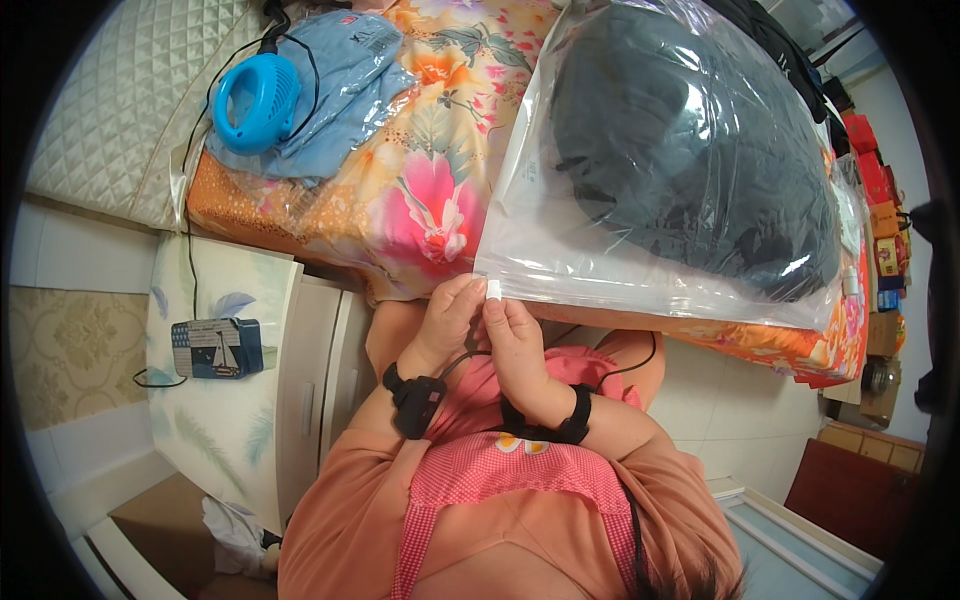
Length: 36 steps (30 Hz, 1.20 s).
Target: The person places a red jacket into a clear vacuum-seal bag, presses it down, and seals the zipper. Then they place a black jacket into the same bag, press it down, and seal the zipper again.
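A large clear plastic zip bag (540, 259) lies on the bed, with dark folded fabric (697, 142) inside it. At the bag's near left corner sits a small white slider (493, 289) on the zip edge. My left hand (454, 311) pinches that corner just left of the slider. The thumb and fingers of my right hand (513, 330) close on the edge right below the slider. Both hands are close together, and each wrist has a black strap. Farther left on the bed, light blue clothing (352, 82) in clear plastic lies under a blue ring-shaped plastic device (255, 105).
A floral sheet (435, 202) covers the bed. At the left stands a cabinet (217, 420) with a patterned top, bearing a tin box (217, 349) and a black cable. Dark clothing (780, 45) lies beyond the bag. Boxes (885, 255) stand along the right wall.
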### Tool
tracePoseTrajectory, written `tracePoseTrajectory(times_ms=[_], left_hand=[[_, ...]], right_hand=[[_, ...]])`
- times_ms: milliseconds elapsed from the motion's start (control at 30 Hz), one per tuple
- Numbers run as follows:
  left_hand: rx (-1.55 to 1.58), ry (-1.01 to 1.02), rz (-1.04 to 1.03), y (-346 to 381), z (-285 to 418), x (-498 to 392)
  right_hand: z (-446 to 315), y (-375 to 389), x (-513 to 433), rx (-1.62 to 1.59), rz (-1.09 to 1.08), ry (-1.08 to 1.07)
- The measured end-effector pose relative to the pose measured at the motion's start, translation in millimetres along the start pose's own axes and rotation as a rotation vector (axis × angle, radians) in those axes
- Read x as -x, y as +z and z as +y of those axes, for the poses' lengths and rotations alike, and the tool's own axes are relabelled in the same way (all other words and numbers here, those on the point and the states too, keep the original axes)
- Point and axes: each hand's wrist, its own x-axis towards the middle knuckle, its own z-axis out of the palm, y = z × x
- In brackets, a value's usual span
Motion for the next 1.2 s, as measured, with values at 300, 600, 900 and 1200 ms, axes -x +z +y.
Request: tracePoseTrajectory(times_ms=[300, 600, 900, 1200], left_hand=[[-0.014, -0.001, 0.048, -7.0, -4.7, -3.8], [-0.242, 0.091, -0.010, -18.2, -5.2, -7.3], [0.188, 0.070, 0.267, 13.1, -11.8, -7.3], [0.228, 0.089, 0.238, 22.2, -8.4, -7.2]], right_hand=[[-14.7, -10.2, -14.6, 0.050, -0.104, 0.204], [-20.0, -10.4, -32.9, 0.021, -0.172, 0.076], [-14.9, -19.6, -34.2, -0.129, -0.026, 0.105], [-13.1, -26.1, -27.2, -0.157, 0.124, 0.048]])
